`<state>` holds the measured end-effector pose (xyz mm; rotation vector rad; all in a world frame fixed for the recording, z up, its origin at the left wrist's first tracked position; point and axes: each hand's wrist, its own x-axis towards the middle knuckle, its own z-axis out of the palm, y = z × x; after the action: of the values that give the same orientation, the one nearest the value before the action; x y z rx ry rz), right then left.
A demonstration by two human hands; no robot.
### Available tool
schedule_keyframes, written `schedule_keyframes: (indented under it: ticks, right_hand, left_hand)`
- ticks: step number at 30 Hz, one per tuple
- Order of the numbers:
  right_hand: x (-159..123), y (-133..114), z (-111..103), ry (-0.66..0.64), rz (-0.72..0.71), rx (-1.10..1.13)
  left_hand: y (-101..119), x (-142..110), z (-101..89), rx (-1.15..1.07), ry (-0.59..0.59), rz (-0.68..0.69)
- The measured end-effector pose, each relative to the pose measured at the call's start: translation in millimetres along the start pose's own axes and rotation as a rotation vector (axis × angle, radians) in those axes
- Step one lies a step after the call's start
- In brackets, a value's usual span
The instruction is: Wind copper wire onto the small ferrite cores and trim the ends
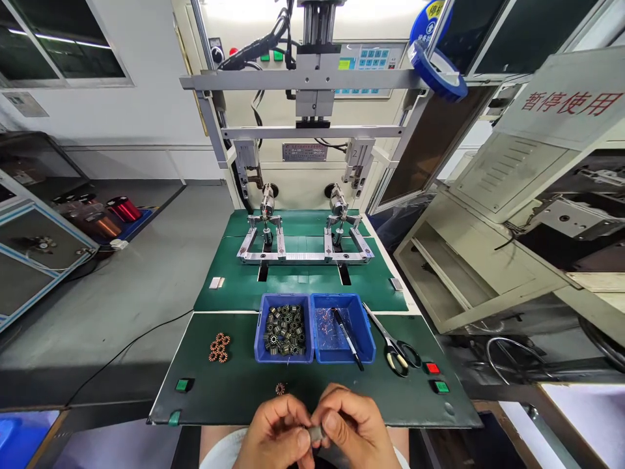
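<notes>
At the front edge of the green mat, my left hand and my right hand meet with fingers closed. Between their fingertips is a small grey cylindrical piece, partly hidden by the thumbs. Just beyond my left hand lies a single copper-wound core. Several more copper-wound cores are grouped at the left of the mat. A blue bin holds many dark slotted metal cores. The blue bin beside it contains wire scraps and a black pen.
Scissors lie right of the bins. Red and green buttons sit at the mat's right, another green button at its left. Behind the bins stands a machine with a metal fixture frame. A blue tape roll hangs upper right.
</notes>
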<state>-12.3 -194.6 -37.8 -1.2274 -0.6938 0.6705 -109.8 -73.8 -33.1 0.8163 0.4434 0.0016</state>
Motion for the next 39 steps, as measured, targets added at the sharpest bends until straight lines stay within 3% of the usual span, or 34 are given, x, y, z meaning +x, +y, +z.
schedule_keyframes:
  ticks: [2, 4, 8, 13, 16, 21, 26, 29, 32, 36, 39]
  right_hand:
    - [1, 3, 0, -0.047, 0.096, 0.122]
    - [2, 4, 0, -0.013, 0.079, 0.082]
    - [2, -6, -5, 0.152, -0.195, -0.288]
    - [-2, -26, -13, 0.005, -0.339, -0.607]
    - [3, -28, -18, 0.019, -0.367, -0.659]
    - [36, 3, -22, 0.233, -0.474, -0.949]
    - [55, 33, -19, 0.166, -0.496, -1.248]
    - [48, 26, -18, 0.162, -0.486, -1.209]
    - [35, 13, -12, 0.132, -0.432, -0.950]
    - [24, 8, 4, 0.058, -0.399, -0.501]
    - [22, 9, 11, 0.140, -0.375, -0.398]
  left_hand:
    - [2, 0, 1.4, -0.073, -0.017, -0.056]
    - [3, -1, 1.7, -0.107, -0.014, -0.089]
    - [3, 0, -1.4, -0.085, 0.029, -0.089]
    - [-1, 1, -3.1, -0.068, 0.051, -0.032]
    - [2, 0, -5.1, -0.069, 0.091, -0.004]
    - [15, -5, -20.0, -0.118, 0.252, 0.081]
    - [23, -9, -24.9, -0.163, 0.322, 0.165]
    - [24, -6, -16.1, -0.210, 0.352, 0.164]
    - [22, -1, -6.0, -0.235, 0.335, 0.134]
    - [13, 5, 1.0, -0.277, 0.212, 0.094]
    - [7, 8, 0.9, -0.272, 0.112, 0.035]
